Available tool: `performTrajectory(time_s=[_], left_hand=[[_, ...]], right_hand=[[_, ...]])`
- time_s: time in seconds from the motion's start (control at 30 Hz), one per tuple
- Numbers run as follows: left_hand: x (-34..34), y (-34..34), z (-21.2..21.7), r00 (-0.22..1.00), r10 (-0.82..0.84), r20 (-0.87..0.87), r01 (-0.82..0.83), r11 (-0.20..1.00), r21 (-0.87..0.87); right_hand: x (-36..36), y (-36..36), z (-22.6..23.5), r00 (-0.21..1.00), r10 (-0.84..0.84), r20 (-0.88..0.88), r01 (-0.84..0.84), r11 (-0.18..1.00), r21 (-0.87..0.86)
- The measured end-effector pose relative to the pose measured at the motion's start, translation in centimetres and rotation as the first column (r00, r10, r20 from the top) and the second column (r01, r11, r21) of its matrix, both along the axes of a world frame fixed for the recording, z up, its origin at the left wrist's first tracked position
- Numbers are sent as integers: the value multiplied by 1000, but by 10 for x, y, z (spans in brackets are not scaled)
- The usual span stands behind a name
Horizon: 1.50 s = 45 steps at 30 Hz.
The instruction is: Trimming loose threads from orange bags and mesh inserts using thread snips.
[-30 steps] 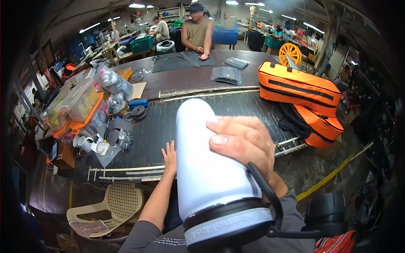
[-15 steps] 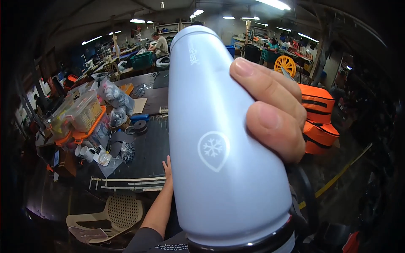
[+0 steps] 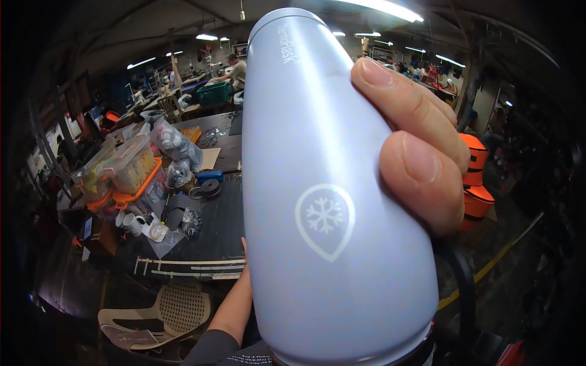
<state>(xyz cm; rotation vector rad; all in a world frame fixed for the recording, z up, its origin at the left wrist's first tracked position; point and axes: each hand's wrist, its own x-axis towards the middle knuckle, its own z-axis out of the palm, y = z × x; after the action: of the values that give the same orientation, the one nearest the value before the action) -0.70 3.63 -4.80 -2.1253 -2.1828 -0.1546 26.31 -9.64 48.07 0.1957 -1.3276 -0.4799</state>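
Observation:
A pale lavender-blue insulated water bottle (image 3: pixel 287 146), with a white snowflake mark on its side, fills the middle of the view very close up, tilted with its narrow end up. My right hand (image 3: pixel 421 146) grips it from the right; two fingers and the thumb press on its wall. Behind the bottle, my left arm reaches forward to the edge of the dark table (image 3: pixel 220 238). Of my left hand (image 3: pixel 245 251) only a sliver shows, one finger stretched out at the table edge; the rest is hidden by the bottle.
Clear bins with orange trim (image 3: pixel 131 168), plastic bags (image 3: pixel 174 143), white mugs (image 3: pixel 129 223) and a dark tape roll (image 3: pixel 210 187) crowd the table's left side. A beige chair (image 3: pixel 180 308) stands at the near left. Orange bags (image 3: pixel 477 201) are stacked at right. People work farther back.
The bottle and my right hand have come closer and risen a little in view. More of my left hand is now covered by the bottle.

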Motion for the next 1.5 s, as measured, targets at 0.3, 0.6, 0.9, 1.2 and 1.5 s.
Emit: performTrajectory(time_s=[0.3,0.6,0.9,1.2,1.5], left_hand=[[0,-28,11,1000,-4,18,4,1000,-29],[-15,-23,-13,995,-9,99,8,1000,14],[-16,-20,-17,995,-6,100,3,1000,29],[-14,-21,-24,994,-3,107,-1,999,35],[-14,-13,-23,993,-7,114,2,999,38]], right_hand=[[-6,1,-5,1000,11,2,-11,1000,-24],[-8,2,-3,1000,19,-13,-19,999,-26],[-8,4,-1,1000,17,-24,-17,1000,-19],[-10,4,0,999,14,-29,-15,1000,-22],[-9,5,-2,999,4,-34,-5,1000,-29]])
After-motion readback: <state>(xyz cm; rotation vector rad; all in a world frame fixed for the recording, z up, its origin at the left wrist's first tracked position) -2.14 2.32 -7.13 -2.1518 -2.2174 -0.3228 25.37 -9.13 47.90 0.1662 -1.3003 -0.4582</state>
